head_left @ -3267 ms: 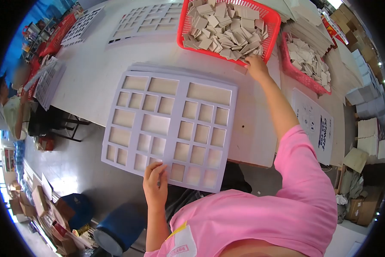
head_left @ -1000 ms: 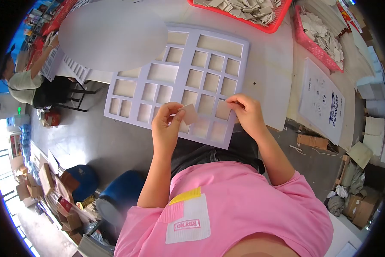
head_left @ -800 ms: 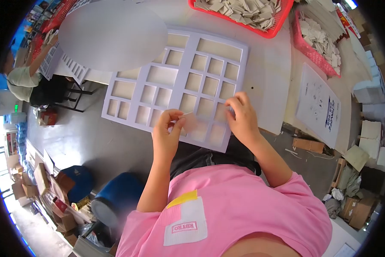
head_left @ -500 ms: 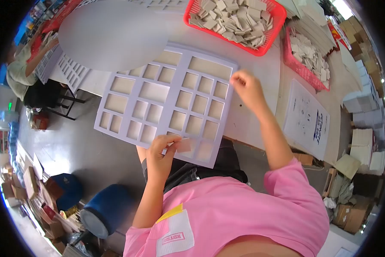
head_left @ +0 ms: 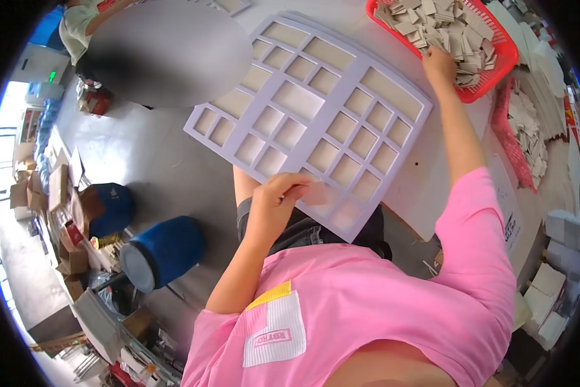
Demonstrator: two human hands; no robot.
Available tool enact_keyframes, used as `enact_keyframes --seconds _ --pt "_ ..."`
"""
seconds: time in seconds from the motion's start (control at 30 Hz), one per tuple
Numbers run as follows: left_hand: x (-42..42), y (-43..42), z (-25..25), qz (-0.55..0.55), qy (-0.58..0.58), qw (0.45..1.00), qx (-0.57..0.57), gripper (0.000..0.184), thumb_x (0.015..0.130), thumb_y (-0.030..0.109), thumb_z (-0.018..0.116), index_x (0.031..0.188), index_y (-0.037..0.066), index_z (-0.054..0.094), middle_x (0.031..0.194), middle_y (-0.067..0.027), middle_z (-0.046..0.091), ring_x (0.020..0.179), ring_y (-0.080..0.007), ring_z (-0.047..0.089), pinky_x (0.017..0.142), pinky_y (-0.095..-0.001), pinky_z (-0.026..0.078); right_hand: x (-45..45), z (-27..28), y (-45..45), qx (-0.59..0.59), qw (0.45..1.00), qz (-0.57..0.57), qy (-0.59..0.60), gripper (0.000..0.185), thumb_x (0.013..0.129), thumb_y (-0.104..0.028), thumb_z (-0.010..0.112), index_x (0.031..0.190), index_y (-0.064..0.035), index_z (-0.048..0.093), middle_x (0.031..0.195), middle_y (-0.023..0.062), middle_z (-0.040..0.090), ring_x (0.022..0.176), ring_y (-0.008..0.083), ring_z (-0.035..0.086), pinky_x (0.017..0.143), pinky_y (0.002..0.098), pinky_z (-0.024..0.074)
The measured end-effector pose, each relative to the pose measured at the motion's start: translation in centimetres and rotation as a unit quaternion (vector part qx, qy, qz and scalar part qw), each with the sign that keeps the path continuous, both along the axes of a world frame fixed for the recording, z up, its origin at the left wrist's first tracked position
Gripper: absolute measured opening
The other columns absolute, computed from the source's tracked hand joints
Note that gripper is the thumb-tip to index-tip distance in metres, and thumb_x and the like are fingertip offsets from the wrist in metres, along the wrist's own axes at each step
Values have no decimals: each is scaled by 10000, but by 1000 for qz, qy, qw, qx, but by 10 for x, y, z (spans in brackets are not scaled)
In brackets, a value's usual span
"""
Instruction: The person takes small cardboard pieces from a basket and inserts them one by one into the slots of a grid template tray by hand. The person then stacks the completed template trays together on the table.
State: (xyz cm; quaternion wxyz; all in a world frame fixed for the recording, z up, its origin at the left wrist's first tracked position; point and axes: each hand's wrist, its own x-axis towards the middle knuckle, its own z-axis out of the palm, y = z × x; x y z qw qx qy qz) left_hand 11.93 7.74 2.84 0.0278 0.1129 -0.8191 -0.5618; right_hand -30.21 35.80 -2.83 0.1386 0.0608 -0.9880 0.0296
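Observation:
My left hand [head_left: 278, 197] pinches a small pale square cardboard piece [head_left: 316, 193] between thumb and fingers. It holds the piece over the near edge of a lavender frame panel [head_left: 288, 138], which has many rectangular openings. Most openings show beige backing; a few look pale lavender. The panel rests partly on the table and reaches over my lap. At the upper right, my right hand [head_left: 439, 66] is down among loose grey-beige cardboard pieces [head_left: 454, 26] in a red plastic basket [head_left: 510, 55]. Its fingertips are hidden among them, so its grip cannot be made out.
A pink basket [head_left: 515, 151] of similar pieces stands right of the red one. Stacked boards [head_left: 548, 97] line the far right. Blue drums [head_left: 164, 251] stand on the floor at left. Another person's sleeve [head_left: 77, 26] shows at upper left.
My right hand has moved from the panel's right edge into the red basket. My left hand still holds the piece near the panel's edge. The view has turned, shifting the panel rightward.

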Motion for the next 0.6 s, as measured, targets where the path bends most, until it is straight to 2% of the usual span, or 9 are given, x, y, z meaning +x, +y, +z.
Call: enact_keyframes --seconds 0.03,0.1,0.17,0.23,0.33,0.43,0.53,0.6 --pt "-4 0 1 -26 13 999 -16 205 812 -61 640 997 19 675 845 -78 669 807 -179 647 734 -281 496 -3 3 0 -13 1000 11 -6 253 864 -306 593 980 -96 675 1001 148 679 954 381 633 802 489 504" --pt "-9 0 -8 -90 55 993 -55 221 802 -61 638 1000 31 674 874 -103 668 838 -232 648 748 -308 498 -3 3 8 -33 999 27 -21 234 883 -290 568 981 -106 675 995 132 676 940 380 629 797 485 502" --pt "-15 1 -17 -154 99 980 -85 234 791 -59 633 999 44 668 904 -128 659 861 -311 631 752 -355 499 -5 -2 19 -31 997 51 50 228 899 -273 548 960 -93 673 978 131 669 919 378 627 793 480 499" --pt "-22 2 -15 -188 101 970 -115 224 784 -53 636 984 43 666 892 -128 654 849 -324 624 746 -369 499 5 7 19 -74 985 67 141 228 920 -251 527 959 -84 678 952 129 655 888 377 620 783 474 492" --pt "-29 0 -17 -218 100 962 -130 208 782 -28 600 968 51 649 873 -131 644 851 -341 608 735 -409 490 25 28 18 -157 958 102 217 226 910 -256 570 1016 -91 684 933 137 666 855 368 626 757 454 488" --pt "-31 0 -22 -239 108 956 -131 210 762 -17 583 948 61 639 867 -129 631 867 -343 598 738 -420 487 67 54 14 -303 935 94 158 231 900 -217 615 1058 -59 671 859 102 684 744 256 634 687 365 480" --pt "-32 1 -21 -261 118 946 -153 208 740 -13 589 926 66 635 896 -119 605 902 -334 585 751 -413 487 127 73 9 -466 876 112 46 200 892 -168 644 1029 -24 667 788 27 668 637 110 557 610 262 434" --pt "-31 2 -19 -260 124 943 -170 191 741 -7 616 916 66 641 926 -114 591 920 -329 579 761 -407 487 174 84 -2 -529 841 106 -32 155 892 -131 643 1001 -22 665 774 -27 627 609 39 484 573 208 392"
